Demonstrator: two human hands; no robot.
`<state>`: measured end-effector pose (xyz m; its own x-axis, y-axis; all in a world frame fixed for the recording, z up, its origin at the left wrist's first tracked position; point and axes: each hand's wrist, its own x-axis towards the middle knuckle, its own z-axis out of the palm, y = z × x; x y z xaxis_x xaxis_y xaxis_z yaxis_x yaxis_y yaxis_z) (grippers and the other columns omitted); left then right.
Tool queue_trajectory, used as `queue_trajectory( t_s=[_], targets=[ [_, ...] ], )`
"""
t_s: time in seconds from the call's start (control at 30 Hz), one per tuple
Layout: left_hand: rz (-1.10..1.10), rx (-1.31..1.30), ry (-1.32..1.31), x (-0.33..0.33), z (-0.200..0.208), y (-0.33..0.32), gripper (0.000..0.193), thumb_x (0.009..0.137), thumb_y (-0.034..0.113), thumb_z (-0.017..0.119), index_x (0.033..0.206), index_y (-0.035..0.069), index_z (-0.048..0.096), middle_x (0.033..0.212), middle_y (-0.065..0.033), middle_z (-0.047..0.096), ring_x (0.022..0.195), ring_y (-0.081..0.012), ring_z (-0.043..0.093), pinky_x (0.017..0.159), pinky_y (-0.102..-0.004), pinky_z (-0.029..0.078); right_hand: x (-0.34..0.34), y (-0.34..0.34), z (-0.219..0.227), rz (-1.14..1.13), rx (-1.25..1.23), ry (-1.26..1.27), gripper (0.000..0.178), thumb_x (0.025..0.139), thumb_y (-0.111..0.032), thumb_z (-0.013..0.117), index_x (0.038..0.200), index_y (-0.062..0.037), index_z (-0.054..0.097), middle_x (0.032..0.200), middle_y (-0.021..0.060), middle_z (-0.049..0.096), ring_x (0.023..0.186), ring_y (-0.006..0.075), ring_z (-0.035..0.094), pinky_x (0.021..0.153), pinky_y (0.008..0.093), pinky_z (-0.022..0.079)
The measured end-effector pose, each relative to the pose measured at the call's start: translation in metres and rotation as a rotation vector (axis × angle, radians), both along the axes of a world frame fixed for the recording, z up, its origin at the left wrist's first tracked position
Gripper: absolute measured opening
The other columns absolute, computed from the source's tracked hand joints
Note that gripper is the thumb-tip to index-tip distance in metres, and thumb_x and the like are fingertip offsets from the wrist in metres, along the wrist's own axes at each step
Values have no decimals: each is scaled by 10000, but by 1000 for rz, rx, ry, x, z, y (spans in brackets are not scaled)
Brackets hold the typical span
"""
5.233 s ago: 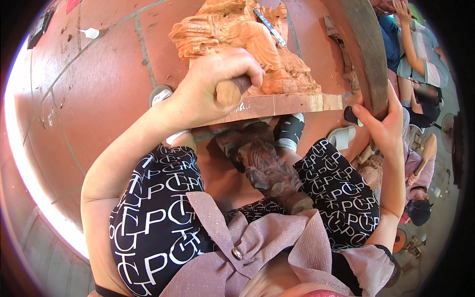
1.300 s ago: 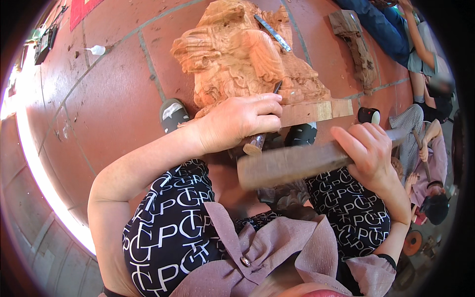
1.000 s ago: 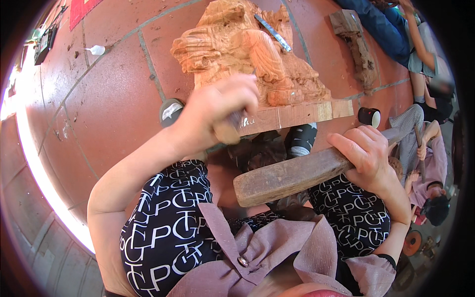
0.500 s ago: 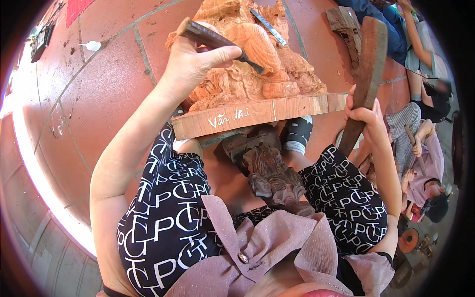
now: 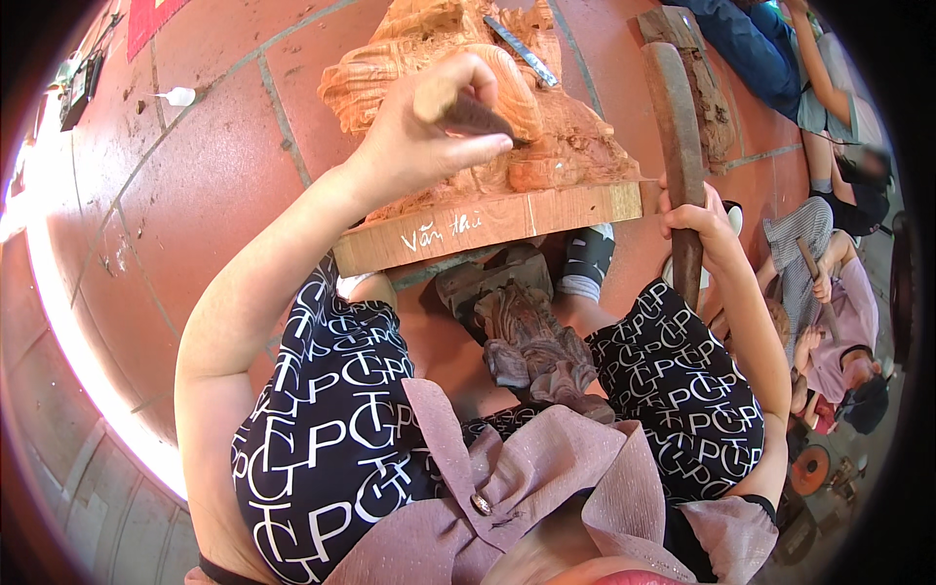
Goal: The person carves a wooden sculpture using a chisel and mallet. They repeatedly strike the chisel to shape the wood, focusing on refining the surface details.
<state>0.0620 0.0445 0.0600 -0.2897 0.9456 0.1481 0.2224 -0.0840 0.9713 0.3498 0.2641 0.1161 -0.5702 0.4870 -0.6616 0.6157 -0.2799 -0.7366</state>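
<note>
My left hand (image 5: 405, 146) is closed around the dark handle of a chisel (image 5: 475, 119), held over the carved knee of an orange-brown wooden statue (image 5: 585, 141). The chisel's butt tilts toward me, and its blade end is hardly visible against the wood. On the right, my right hand (image 5: 710, 234) grips a long wooden mallet (image 5: 673, 107), a flat club-like piece standing upright beside the statue's base. A narrow bluish metal tool (image 5: 520, 51) lies on the upper part of the statue. Between my legs rests a smaller dark carved figure (image 5: 536, 341).
Behind the mallet, a rough wood block (image 5: 707, 93) lies on the red tile floor (image 5: 224, 156). A small white bottle (image 5: 179, 97) lies at the far left. Other people sit at the right, one in a pink top (image 5: 846, 302) with a stick-like tool.
My left hand has moved right and lower over the statue, tipping the chisel's butt toward me. The mallet has shifted left and swung more upright, nearer the statue.
</note>
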Motion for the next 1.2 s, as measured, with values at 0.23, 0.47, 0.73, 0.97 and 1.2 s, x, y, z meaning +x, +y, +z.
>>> queue_trajectory(
  t_s=[0.23, 0.47, 0.73, 0.97, 1.2],
  targets=[
    [-27, -150, -278, -21, -3, -19, 278, 798, 84, 789, 976, 51, 578, 846, 12, 646, 788, -76, 634, 706, -242, 519, -1, 1, 2, 10, -9, -22, 459, 695, -41, 652, 1131, 28, 527, 806, 82, 566, 638, 162, 583, 598, 295, 464],
    [49, -84, 24, -27, 22, -8, 363, 828, 74, 766, 1122, 48, 554, 947, -35, 639, 877, -97, 642, 792, -246, 526, -3, 4, 1, 36, 3, -37, 488, 683, -49, 655, 1147, 34, 528, 802, 88, 577, 636, 168, 592, 606, 290, 472],
    [-150, 6, 108, -16, 36, 53, 397, 900, 167, 649, 1225, 43, 457, 865, -140, 576, 805, -253, 583, 728, -390, 467, -1, 3, -4, 53, 76, -45, 529, 682, -87, 664, 1171, 50, 516, 840, 110, 615, 672, 189, 631, 622, 291, 491],
    [86, -41, -3, -21, 55, 45, 429, 934, 230, 641, 1230, -31, 473, 993, -126, 610, 987, -247, 642, 818, -384, 564, 11, 5, -6, 67, 99, -24, 531, 691, -110, 655, 1172, 57, 508, 850, 111, 621, 683, 190, 640, 631, 292, 497],
    [56, -37, -607, -54, 9, 54, 382, 852, 103, 727, 1146, 3, 505, 974, -80, 601, 898, -238, 667, 771, -396, 612, 2, 5, -3, 113, 75, -19, 534, 686, -115, 650, 1172, 57, 511, 860, 113, 623, 704, 198, 649, 657, 295, 498]
  ],
)
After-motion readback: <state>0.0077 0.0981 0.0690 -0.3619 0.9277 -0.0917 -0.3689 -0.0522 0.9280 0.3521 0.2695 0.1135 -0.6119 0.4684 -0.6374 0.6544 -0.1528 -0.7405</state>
